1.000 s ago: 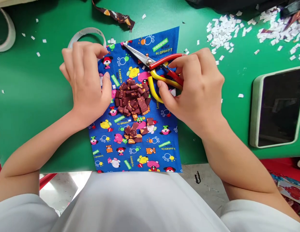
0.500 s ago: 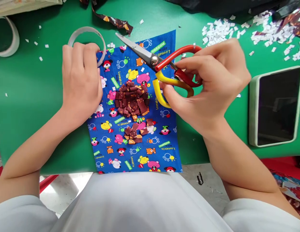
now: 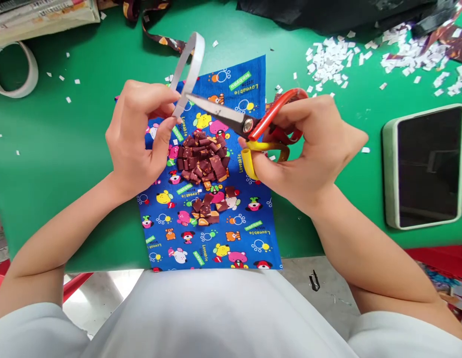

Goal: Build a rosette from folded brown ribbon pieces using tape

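Note:
My left hand (image 3: 136, 134) pinches a thin white tape ring (image 3: 190, 69) and holds it on edge above the blue cartoon-print cloth (image 3: 216, 233). My right hand (image 3: 313, 149) grips scissors (image 3: 249, 124) with one red and one yellow handle; the blades are closed and their tip reaches the ring near my left fingertips. On the cloth below lie two heaps of small dark maroon and orange cut pieces (image 3: 203, 159), the smaller heap (image 3: 208, 206) nearer to me.
A phone in a pale green case (image 3: 426, 166) lies at the right on the green table (image 3: 67, 164). White paper scraps (image 3: 330, 59) are strewn at the top right. Another tape roll (image 3: 18, 74) sits top left, a patterned strip (image 3: 160, 37) behind the cloth.
My left hand lifted the tape ring off the table and tilted it upright. My right hand picked the scissors up from the cloth and swung the blades left to the ring.

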A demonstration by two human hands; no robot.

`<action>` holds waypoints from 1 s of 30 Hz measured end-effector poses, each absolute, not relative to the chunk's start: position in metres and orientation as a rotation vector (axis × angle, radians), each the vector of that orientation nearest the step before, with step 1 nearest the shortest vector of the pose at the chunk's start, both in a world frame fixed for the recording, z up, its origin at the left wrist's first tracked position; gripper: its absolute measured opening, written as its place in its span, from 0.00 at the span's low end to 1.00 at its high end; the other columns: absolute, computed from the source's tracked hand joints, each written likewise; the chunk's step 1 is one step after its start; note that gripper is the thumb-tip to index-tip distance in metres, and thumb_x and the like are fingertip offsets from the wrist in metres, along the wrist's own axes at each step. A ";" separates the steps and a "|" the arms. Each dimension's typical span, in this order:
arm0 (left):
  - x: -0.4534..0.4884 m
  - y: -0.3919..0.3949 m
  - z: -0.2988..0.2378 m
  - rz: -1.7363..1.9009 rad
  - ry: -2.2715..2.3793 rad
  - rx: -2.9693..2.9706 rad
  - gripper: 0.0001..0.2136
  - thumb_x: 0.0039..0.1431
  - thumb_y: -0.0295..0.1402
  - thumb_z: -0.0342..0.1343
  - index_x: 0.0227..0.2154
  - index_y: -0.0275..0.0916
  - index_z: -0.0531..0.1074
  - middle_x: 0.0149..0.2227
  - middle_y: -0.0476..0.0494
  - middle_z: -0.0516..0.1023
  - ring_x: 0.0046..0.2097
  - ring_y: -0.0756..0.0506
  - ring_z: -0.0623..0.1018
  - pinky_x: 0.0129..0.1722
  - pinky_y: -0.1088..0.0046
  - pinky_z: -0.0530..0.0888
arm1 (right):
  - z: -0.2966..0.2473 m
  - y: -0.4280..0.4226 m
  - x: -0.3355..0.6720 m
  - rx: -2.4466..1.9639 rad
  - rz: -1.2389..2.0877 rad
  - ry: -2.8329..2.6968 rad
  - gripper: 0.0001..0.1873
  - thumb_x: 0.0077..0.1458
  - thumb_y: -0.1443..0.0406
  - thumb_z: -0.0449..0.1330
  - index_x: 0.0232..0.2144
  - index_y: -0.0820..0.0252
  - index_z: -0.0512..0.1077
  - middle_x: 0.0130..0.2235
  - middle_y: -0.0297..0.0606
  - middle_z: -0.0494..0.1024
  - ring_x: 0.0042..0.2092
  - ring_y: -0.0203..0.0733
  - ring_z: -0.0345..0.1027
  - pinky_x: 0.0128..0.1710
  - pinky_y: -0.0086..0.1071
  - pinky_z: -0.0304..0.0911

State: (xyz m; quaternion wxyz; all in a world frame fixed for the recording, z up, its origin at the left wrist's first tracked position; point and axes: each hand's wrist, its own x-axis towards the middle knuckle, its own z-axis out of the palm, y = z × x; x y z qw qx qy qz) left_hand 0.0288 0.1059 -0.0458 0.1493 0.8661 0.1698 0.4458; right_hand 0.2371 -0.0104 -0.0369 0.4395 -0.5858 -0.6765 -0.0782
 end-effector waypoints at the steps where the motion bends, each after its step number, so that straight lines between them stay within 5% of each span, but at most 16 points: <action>1: 0.029 0.107 -0.048 1.298 0.476 2.439 0.13 0.66 0.33 0.51 0.51 0.45 0.64 0.42 0.46 0.72 0.40 0.52 0.73 0.32 0.79 0.76 | -0.037 -0.010 0.237 -1.451 -0.192 -1.701 0.10 0.48 0.66 0.63 0.32 0.55 0.63 0.26 0.30 0.71 0.23 0.34 0.61 0.23 0.34 0.60; 12: 0.027 0.105 -0.051 1.167 0.520 2.201 0.12 0.66 0.34 0.52 0.51 0.44 0.65 0.45 0.50 0.71 0.38 0.56 0.80 0.39 0.83 0.80 | -0.045 -0.010 0.244 -1.610 -0.083 -1.823 0.18 0.51 0.52 0.60 0.34 0.55 0.58 0.27 0.33 0.69 0.24 0.35 0.57 0.22 0.34 0.56; 19: 0.026 0.103 -0.052 1.237 0.502 2.185 0.10 0.64 0.29 0.55 0.48 0.42 0.68 0.41 0.50 0.73 0.39 0.56 0.79 0.40 0.84 0.80 | -0.051 -0.010 0.247 -1.673 0.067 -1.810 0.16 0.53 0.51 0.60 0.33 0.54 0.63 0.28 0.37 0.71 0.32 0.44 0.66 0.34 0.43 0.62; 30: 0.028 0.104 -0.048 1.284 0.398 2.225 0.08 0.66 0.31 0.54 0.46 0.39 0.66 0.39 0.49 0.72 0.39 0.54 0.79 0.36 0.75 0.80 | -0.047 -0.012 0.247 -1.575 -0.339 -1.872 0.16 0.56 0.51 0.59 0.37 0.56 0.65 0.27 0.32 0.69 0.30 0.41 0.66 0.34 0.38 0.60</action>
